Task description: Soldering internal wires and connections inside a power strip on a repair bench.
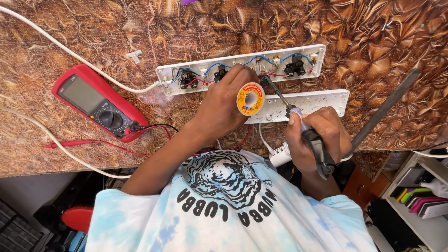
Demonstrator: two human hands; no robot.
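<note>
My left hand (pixel 223 106) grips a yellow spool of solder wire (pixel 250 99) over an opened white power strip (pixel 168 73) with blue, red and black wiring and black sockets inside. My right hand (pixel 318 136) holds a soldering iron (pixel 298 120) by its dark handle. The iron's tip points up-left to the strip's middle, just beside the spool. A faint wisp of smoke hangs near the strip's left end. The strip's white back cover (pixel 322 100) lies just below it, partly under both hands.
A red multimeter (pixel 95 103) lies at the left on the brown patterned tabletop (pixel 70 28), its red and black leads running toward my arm. A white cable (pixel 70 52) enters the strip. A long dark metal file (pixel 385 108) leans at the right. A shelf (pixel 422 198) holds coloured items.
</note>
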